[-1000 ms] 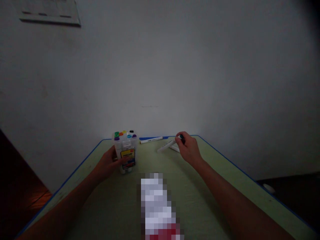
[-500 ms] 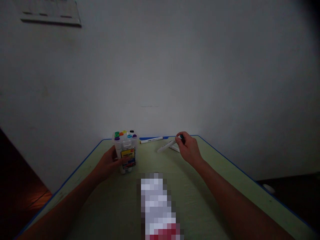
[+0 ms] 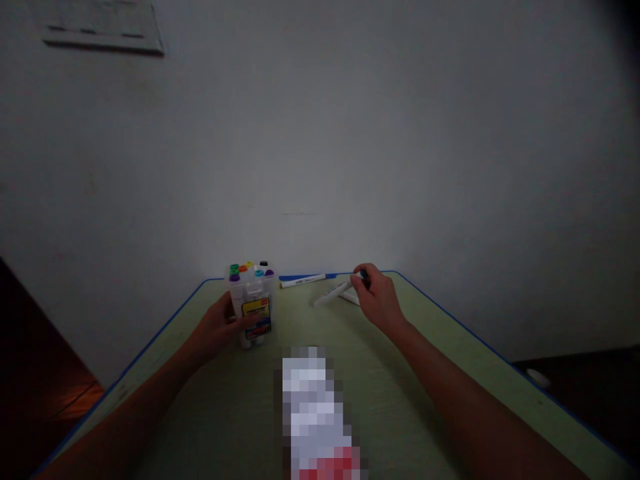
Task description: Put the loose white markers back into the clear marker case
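My left hand (image 3: pixel 226 324) is wrapped round the lower left of a clear plastic marker case (image 3: pixel 253 291), its thumb across the yellow and black label. Inside the case stand several markers with caps of green, orange, yellow, purple, light blue and black. My right hand (image 3: pixel 379 295) pinches a white marker (image 3: pixel 331 293) by its dark end, and the marker slants down to the left above the table. Partly behind it and my fingers lies another white marker (image 3: pixel 350 298). A third white marker (image 3: pixel 303 281) rests at the table's back, right of the case.
The pale green table (image 3: pixel 320 327) has a blue edge and meets a grey wall (image 3: pixel 320 147) at the back. A blue strip (image 3: pixel 295 277) lies along the back edge. A pixelated white and red patch (image 3: pixel 315 407) covers the front middle.
Almost nothing differs. The marker in my right hand has shifted very slightly; my left hand and the case stay in place.
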A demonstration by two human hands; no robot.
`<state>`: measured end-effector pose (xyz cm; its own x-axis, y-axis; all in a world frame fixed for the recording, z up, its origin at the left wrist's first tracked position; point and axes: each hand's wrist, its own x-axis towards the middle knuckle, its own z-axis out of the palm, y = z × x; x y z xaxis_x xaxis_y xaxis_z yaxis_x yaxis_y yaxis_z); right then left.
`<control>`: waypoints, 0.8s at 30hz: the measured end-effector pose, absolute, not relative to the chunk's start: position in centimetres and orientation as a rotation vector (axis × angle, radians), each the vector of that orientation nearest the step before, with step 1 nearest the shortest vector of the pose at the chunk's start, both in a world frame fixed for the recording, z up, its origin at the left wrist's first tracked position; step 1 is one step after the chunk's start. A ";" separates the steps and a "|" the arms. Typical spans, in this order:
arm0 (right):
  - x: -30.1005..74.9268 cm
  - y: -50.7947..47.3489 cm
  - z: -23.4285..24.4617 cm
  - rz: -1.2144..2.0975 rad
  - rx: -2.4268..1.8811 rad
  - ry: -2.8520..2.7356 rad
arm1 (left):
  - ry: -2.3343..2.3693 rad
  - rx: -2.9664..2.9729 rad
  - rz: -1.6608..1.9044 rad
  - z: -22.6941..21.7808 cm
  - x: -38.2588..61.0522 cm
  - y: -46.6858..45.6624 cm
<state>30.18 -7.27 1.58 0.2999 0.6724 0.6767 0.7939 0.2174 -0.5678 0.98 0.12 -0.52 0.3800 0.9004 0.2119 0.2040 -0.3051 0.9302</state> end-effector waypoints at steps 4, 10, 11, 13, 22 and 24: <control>30.3 -7.2 1.4 -0.142 -1.498 -1.418 | 0.956 1.780 0.976 -0.6 0.9 0.2; 30.3 -7.2 1.4 -0.122 -1.494 -1.411 | 0.956 1.754 0.995 -0.6 0.9 0.2; 30.3 -7.2 1.4 -0.126 -1.494 -1.409 | 0.956 1.747 0.999 -0.6 0.9 0.2; 30.3 -7.2 1.4 -0.130 -1.499 -1.408 | 0.960 1.736 1.003 -0.5 1.0 0.2; 30.2 -7.3 1.5 -0.141 -1.496 -1.412 | 0.953 1.720 1.002 -0.2 1.1 -0.2; 30.2 -7.3 1.5 -0.145 -1.497 -1.413 | 0.970 1.731 0.990 -0.2 1.2 -0.2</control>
